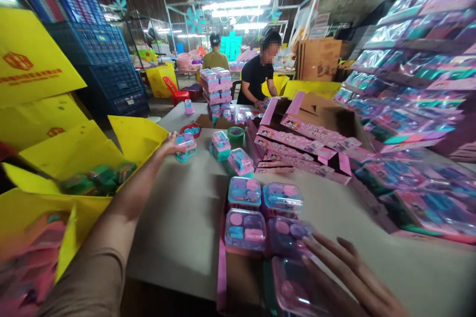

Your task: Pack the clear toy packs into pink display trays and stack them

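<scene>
My left hand (174,144) reaches far across the table, its fingers closed on a small clear-lidded plastic box (186,147) with a pink and teal body. In front of me lies an open pink cardboard tray (221,272) with several similar boxes, such as one clear-lidded box (245,230) showing pink, purple and blue pieces. My right hand (345,262) lies over the tray's right side, fingers stretched out, fingertips at a purple box (288,235). Past the tray stand two more boxes, a tilted one (241,161) and an upright one (220,144).
Yellow cartons (85,158) with boxes inside stand at left. Folded pink cartons (297,133) and filled display trays (416,208) are stacked at right. A green tape roll (235,133) and red dish (191,131) lie ahead. A co-worker (260,72) works across the table.
</scene>
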A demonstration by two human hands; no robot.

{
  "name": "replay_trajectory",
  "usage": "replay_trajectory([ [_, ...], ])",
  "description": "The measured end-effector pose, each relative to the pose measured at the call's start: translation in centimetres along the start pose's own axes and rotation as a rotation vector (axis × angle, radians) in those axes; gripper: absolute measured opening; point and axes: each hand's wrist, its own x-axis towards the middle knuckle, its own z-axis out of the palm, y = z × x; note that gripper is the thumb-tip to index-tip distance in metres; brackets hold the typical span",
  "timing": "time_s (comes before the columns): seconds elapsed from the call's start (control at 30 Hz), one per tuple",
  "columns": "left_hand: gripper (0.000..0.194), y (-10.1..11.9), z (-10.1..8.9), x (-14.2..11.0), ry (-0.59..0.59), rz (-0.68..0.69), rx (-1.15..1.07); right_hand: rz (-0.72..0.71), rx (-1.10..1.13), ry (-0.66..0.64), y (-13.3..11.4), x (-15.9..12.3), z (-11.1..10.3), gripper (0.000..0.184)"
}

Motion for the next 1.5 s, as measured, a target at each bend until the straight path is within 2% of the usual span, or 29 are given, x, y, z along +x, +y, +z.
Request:
replay_trajectory([
  [0.13,0.079,2.7,-4.7,-5.6,-0.102,-0.037,-0.027,0.052,0.255,0.096,-0.1,5.2,-1.5,0.055],
  [0.23,0.083,6.5,-7.9,-11.9,-0.148,-0.013,-0.215,0.107,0.523,0.163,-0.6,9.7,-1.4,0.049],
  [0.3,0.080,9.6,-9.0,-16.7,-0.189,0.028,-0.337,0.213,0.702,0.170,-1.1,12.5,-0.2,0.044],
  [0.33,0.078,11.2,-9.2,-19.0,-0.219,0.054,-0.370,0.279,0.794,0.148,-1.5,13.6,0.5,0.048],
  [0.43,0.078,15.9,-8.9,-25.4,-0.318,0.128,-0.416,0.391,1.049,-0.019,-3.0,16.1,2.1,0.103],
  [0.5,0.080,18.4,-8.2,-28.4,-0.333,0.184,-0.402,0.347,1.105,-0.085,-4.0,16.6,2.0,0.127],
  [0.6,0.081,20.3,-6.9,-30.7,-0.278,0.293,-0.324,0.176,0.966,-0.121,-4.6,16.4,0.3,0.136],
  [0.7,0.072,18.8,-4.0,-31.1,-0.204,0.307,-0.382,0.068,0.825,-0.259,-3.8,15.2,-1.4,0.127],
  [0.77,0.059,16.5,-0.8,-31.3,-0.145,0.173,-0.518,0.100,0.777,-0.312,-3.0,13.9,-1.6,0.118],
  [0.83,0.050,13.8,3.2,-32.0,-0.112,-0.018,-0.590,0.156,0.719,-0.295,-2.3,12.2,-0.9,0.114],
  [0.87,0.048,12.6,5.3,-32.5,-0.121,-0.072,-0.577,0.169,0.685,-0.276,-2.0,11.4,-0.3,0.112],
  [0.97,0.041,10.0,10.3,-34.4,-0.189,-0.107,-0.524,0.138,0.581,-0.236,-1.6,9.2,1.9,0.106],
  [1.03,0.037,9.1,12.2,-35.4,-0.226,-0.093,-0.503,0.104,0.517,-0.247,-1.8,8.3,3.3,0.101],
  [1.13,0.032,8.2,13.1,-36.0,-0.283,-0.067,-0.492,0.070,0.430,-0.308,-2.4,7.8,4.7,0.099],
  [1.33,0.034,6.8,12.6,-35.3,-0.437,-0.024,-0.499,0.104,0.335,-0.426,-2.5,8.0,5.5,0.102],
  [1.5,0.051,6.5,11.7,-35.0,-0.617,0.017,-0.529,0.109,0.263,-0.460,-2.4,7.5,5.5,0.102],
])
